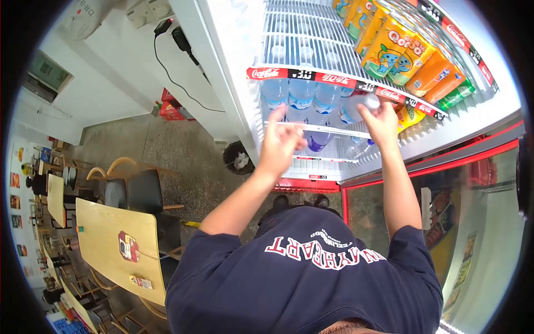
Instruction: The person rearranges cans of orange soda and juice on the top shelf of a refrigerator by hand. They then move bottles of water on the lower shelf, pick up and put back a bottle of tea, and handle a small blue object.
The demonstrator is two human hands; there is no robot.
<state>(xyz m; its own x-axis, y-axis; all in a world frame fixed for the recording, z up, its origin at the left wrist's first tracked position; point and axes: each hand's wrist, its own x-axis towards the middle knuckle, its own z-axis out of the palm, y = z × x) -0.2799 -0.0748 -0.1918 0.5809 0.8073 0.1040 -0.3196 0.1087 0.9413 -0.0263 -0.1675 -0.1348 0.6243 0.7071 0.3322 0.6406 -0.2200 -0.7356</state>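
My right hand [382, 123] is closed around a clear plastic water bottle [350, 109] near its whitish cap end, at the front of the middle shelf of a drinks fridge. The bottle lies tilted, its body pointing into the shelf. My left hand [283, 142] holds nothing; its index finger stretches toward the front row of water bottles [300, 94] and its other fingers are partly bent and slightly blurred. Below that shelf, a bottle with a purple label [318, 142] stands on a lower level.
On the upper wire shelf [295, 36], orange Qoo cans [392, 47] are lined up at the right. A red price strip [328, 78] edges that shelf. The glass door [445, 222] stands open at right. Behind me at left are a wooden table [103, 234], chairs [144, 192] and a bin [239, 158].
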